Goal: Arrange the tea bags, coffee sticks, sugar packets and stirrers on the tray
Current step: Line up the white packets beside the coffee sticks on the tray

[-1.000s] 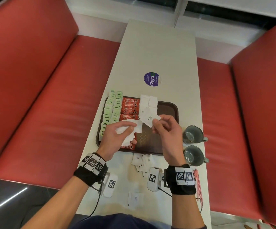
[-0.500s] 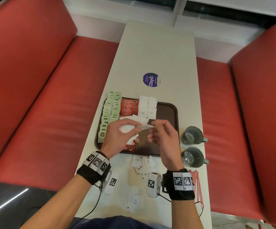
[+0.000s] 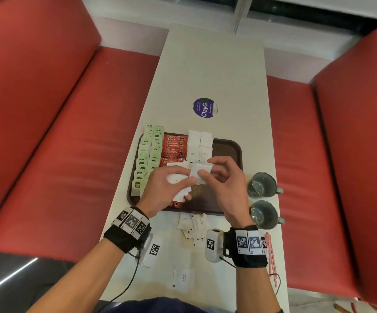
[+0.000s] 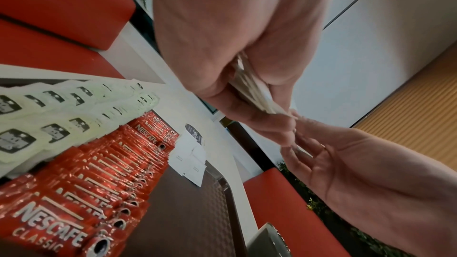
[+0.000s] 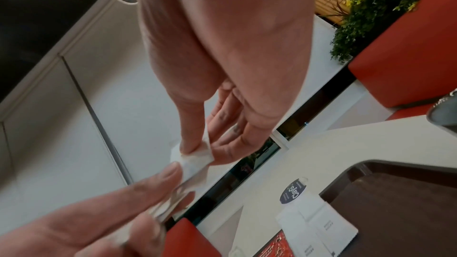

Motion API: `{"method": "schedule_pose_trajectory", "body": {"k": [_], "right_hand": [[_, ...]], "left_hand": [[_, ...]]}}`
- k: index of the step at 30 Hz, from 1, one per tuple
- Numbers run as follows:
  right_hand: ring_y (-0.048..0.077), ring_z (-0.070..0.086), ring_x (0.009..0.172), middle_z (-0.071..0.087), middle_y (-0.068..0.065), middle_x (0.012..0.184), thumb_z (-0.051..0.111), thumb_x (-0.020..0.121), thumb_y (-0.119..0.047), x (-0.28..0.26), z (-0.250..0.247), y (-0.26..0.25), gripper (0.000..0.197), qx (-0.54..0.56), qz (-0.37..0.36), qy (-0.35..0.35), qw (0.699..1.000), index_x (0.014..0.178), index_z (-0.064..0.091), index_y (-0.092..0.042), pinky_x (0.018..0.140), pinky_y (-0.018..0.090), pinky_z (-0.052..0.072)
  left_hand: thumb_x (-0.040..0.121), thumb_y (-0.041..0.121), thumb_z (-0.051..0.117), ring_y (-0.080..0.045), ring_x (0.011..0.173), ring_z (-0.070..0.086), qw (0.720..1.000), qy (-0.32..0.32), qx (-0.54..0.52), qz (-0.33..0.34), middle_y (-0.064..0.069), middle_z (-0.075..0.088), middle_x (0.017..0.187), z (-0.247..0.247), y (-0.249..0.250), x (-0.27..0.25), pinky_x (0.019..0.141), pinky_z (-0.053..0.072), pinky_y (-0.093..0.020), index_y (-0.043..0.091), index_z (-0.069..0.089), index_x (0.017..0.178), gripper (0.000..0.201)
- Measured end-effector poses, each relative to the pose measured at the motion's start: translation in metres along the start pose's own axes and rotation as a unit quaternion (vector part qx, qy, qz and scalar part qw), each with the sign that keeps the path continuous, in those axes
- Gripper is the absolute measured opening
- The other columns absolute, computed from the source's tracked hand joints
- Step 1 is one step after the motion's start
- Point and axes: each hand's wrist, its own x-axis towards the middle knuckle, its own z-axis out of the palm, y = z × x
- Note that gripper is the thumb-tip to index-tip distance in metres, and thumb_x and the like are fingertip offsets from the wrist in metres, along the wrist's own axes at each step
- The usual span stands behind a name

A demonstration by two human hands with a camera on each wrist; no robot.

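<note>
The right hand (image 3: 223, 177) now pinches one white packet (image 3: 202, 171) by thumb and fingertip, where half a second ago both hands met low over the tray; the left hand (image 3: 167, 184) has risen a little and stays clamped on a fanned stack (image 3: 178, 180) of flat paper packets. Both hands hang above the brown textured tray (image 3: 232, 152), which holds pale green tea bags (image 3: 146, 154), glossy red sticks (image 3: 174, 147) reading "NESCAFE CLASSIC", and square sugar packets (image 3: 200, 143). More loose packets (image 3: 192, 224) lie on the white tabletop (image 3: 212, 71), near a round "ClayG" sticker (image 3: 204, 107), two grey cups (image 3: 262, 199) and thin red stirrers (image 3: 271, 256).
</note>
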Motion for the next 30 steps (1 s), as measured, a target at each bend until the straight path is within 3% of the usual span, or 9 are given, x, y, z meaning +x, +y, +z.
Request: {"method": "schedule_pose_trajectory", "body": {"k": [4,7,12,15,17,19,22,26,30], "right_hand": [[0.021,0.079,0.101,0.081,0.002,0.107,0.090,0.091,-0.016,-0.001,0.004,0.012,0.036,0.011,0.002,0.024,1.000,0.118,0.066,-0.016,0.095,0.037,0.063],[0.023,0.079,0.100,0.080,0.004,0.101,0.090,0.090,-0.016,0.004,0.005,0.030,0.025,-0.009,0.014,0.027,0.999,0.106,0.070,-0.014,0.094,0.040,0.064],[0.011,0.079,0.090,0.082,-0.004,0.091,0.089,0.091,-0.015,0.044,0.003,0.066,0.017,-0.052,0.057,0.136,0.988,0.098,0.074,-0.019,0.093,0.037,0.064],[-0.004,0.074,0.076,0.079,-0.008,0.085,0.086,0.094,-0.012,0.077,0.007,0.089,0.016,-0.117,0.099,0.165,0.974,0.099,0.073,-0.021,0.094,0.033,0.063],[0.002,0.075,0.077,0.078,-0.008,0.083,0.086,0.092,-0.011,0.097,0.014,0.102,0.016,-0.155,0.104,0.163,0.969,0.097,0.074,-0.021,0.095,0.037,0.064],[0.005,0.073,0.077,0.076,-0.009,0.079,0.086,0.091,-0.010,0.113,0.022,0.113,0.015,-0.188,0.103,0.156,0.964,0.095,0.075,-0.019,0.097,0.038,0.062],[0.012,0.072,0.081,0.074,-0.005,0.082,0.086,0.091,-0.011,0.131,0.033,0.123,0.014,-0.215,0.118,0.132,0.961,0.096,0.074,-0.016,0.096,0.038,0.061],[0.025,0.072,0.096,0.070,-0.004,0.080,0.085,0.092,-0.011,0.142,0.040,0.134,0.014,-0.229,0.141,0.117,0.956,0.095,0.073,-0.017,0.094,0.036,0.058],[0.025,0.067,0.099,0.072,0.002,0.087,0.085,0.093,-0.013,0.144,0.045,0.136,0.013,-0.257,0.146,0.100,0.950,0.096,0.072,-0.016,0.094,0.034,0.054]], "left_hand": [[0.090,0.025,0.088,-0.006,0.086,0.076,0.996,0.070,0.046,0.034,0.008,0.080,0.104,0.002,-0.009,0.006,0.070,0.055,-0.010,0.017,0.084,0.103,0.015],[0.089,0.030,0.089,0.005,0.100,0.070,0.994,0.079,0.074,0.027,0.017,0.079,0.104,-0.002,-0.021,0.012,0.081,0.047,-0.003,0.025,0.084,0.100,0.013],[0.095,0.022,0.083,0.000,0.102,0.073,0.995,0.095,0.019,0.008,0.012,0.080,0.112,-0.014,-0.029,0.012,0.089,0.055,-0.017,0.024,0.086,0.104,0.010],[0.096,0.026,0.082,-0.011,0.111,0.074,0.995,0.096,0.021,-0.001,0.016,0.079,0.117,-0.023,-0.036,0.012,0.105,0.057,-0.040,0.029,0.086,0.107,0.011],[0.097,0.027,0.082,-0.016,0.109,0.076,0.995,0.099,0.010,-0.001,0.012,0.078,0.121,-0.027,-0.038,0.012,0.103,0.060,-0.045,0.029,0.085,0.109,0.013],[0.098,0.022,0.081,-0.008,0.103,0.076,0.994,0.111,0.006,0.005,0.009,0.078,0.121,-0.029,-0.036,0.012,0.098,0.062,-0.035,0.026,0.085,0.108,0.012],[0.097,0.024,0.082,-0.009,0.114,0.072,0.993,0.119,0.024,0.005,0.014,0.078,0.118,-0.032,-0.039,0.014,0.107,0.057,-0.048,0.027,0.086,0.107,0.011],[0.097,0.030,0.082,-0.038,0.108,0.076,0.993,0.114,0.019,-0.008,0.012,0.077,0.123,-0.036,-0.041,0.016,0.102,0.057,-0.066,0.028,0.084,0.114,0.017],[0.096,0.033,0.083,-0.041,0.110,0.075,0.994,0.105,0.021,-0.011,0.009,0.077,0.123,-0.038,-0.040,0.015,0.100,0.056,-0.070,0.030,0.082,0.117,0.021]]}}
